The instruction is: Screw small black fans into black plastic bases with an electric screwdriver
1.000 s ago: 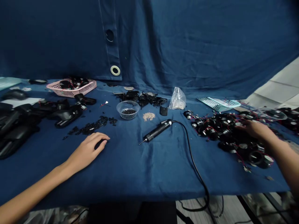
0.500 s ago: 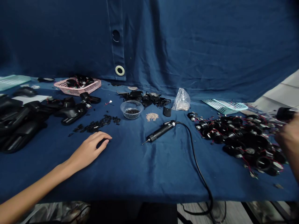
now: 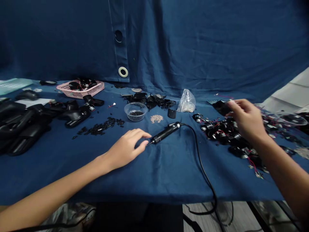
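My left hand is over the blue cloth with thumb and fingers apart and nothing between them, close to the tip of a black corded electric screwdriver. On the right, my right hand is closed on a black part with a thin red wire. It is raised above a pile of black round parts with red wires and silvery pieces. A clear bowl of tiny black pieces stands mid-table, beside a heap of small metallic screws.
Black housings lie at the left, near scattered small black pieces and a pink basket. A plastic bag stands near the hanging blue cloth. The screwdriver's cable runs over the front edge.
My left hand has moved right, to the screwdriver's tip. My right hand has come inward from the far right edge, carrying a black part.
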